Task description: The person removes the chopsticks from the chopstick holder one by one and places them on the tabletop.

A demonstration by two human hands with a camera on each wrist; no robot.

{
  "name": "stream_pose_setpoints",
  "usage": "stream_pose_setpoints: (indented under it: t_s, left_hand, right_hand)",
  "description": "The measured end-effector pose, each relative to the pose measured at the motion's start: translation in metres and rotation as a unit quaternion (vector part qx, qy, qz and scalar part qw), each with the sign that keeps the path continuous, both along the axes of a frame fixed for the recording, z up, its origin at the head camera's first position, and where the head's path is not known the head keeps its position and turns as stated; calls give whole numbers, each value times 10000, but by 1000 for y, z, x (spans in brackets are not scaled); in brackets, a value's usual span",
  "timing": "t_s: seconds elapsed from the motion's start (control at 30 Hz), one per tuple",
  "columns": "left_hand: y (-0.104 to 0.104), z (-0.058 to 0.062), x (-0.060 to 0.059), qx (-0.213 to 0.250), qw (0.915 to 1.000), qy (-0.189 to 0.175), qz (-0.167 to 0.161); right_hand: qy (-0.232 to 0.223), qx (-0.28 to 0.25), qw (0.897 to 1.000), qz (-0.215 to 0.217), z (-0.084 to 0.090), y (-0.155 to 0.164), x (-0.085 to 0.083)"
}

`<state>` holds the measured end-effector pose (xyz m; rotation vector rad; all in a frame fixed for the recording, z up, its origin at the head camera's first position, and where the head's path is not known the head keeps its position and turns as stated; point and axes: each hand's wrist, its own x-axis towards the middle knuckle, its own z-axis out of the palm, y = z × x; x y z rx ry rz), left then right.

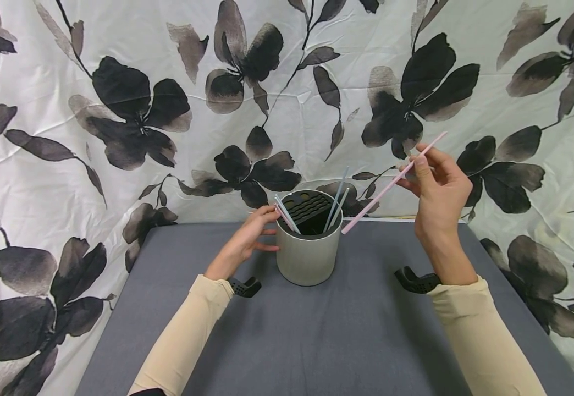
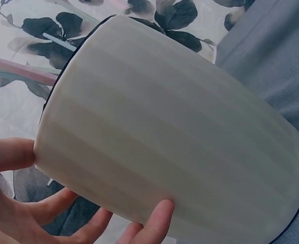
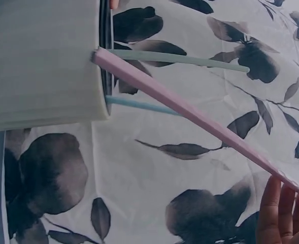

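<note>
Pink and slender, the straw [image 1: 377, 200] slants through the air over the worktop's [image 1: 287, 341] far edge, its lower end close to the right side of a pale ribbed holder [image 1: 308, 261]. That holder stands upright near the far edge, about midway between the two far corners. The right hand [image 1: 440, 190], raised toward the far-right corner, pinches the straw near its upper end between thumb and fingertips. The left hand [image 1: 252, 234] has its fingers spread, touching the holder's rim and left side.

I judge the straw very light, smooth and a little springy, easily creased by a hard squeeze (if it is plastic, as its sheen suggests). A gentle pinch should do; held this high, the lower end may wag, so a grip nearer the middle would steer more surely. The holder looks stiff and broad-based, best steadied by its wall.

Two bluish straws [image 1: 336, 198] lean at the holder's right, and a pale bundle [image 1: 287, 213] leans at its left; the black insert [image 1: 312, 206] hides their lower ends. How many are in the bundle is hard to count. The right wrist view cuts off most of the right hand and the straw's upper tip. There the lower end overlaps the rim, so I cannot tell whether they touch.
</note>
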<state>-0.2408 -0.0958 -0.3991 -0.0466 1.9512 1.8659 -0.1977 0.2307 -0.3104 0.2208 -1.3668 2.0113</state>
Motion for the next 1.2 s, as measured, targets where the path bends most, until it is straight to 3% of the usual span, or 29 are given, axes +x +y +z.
stream_pose_setpoints:
  t_s: [0.27,0.47,0.83,1.2]
  left_hand:
    - [0,-1,0,-50,10000,23,-1]
    - [0,-2,0,-71,10000,29,6]
    - [2,-2,1,-120,9999,53,10]
    - [2,-2,2,-87,9999,58,13]
  right_hand:
    - [-897,215,9949,409,-23,11,0]
    - [-1795,653,9785,776,-48,20,0]
    - [-3133,1440,9314,1164,-100,34,-6]
    - [-3923,2397,8802,1179,-158,36,-6]
